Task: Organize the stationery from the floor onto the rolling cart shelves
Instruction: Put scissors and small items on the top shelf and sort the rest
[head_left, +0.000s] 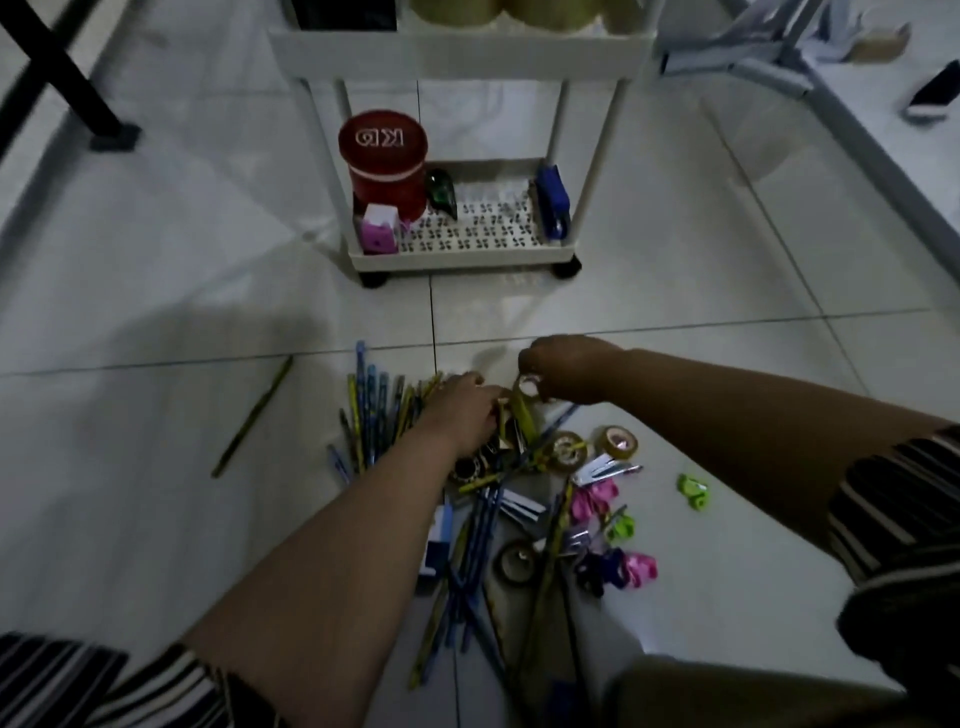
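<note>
Our right hand (566, 366) pinches a small glossy tape ring (528, 387) just above the floor heap of slim pencils (371, 415) — our left hand (460, 410) closes on yellow sticks there — before the white plastic cart (457, 254).

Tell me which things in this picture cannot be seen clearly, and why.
Head view only:
- Top shelf of the cart: cut by the upper edge, so its contents are partly seen.
- Left hand: fingers buried in the pencils; grip unclear.
- Right hand: seems to hold a small tape roll, blurred.
- Lower pile: dark, overlapping.
</note>
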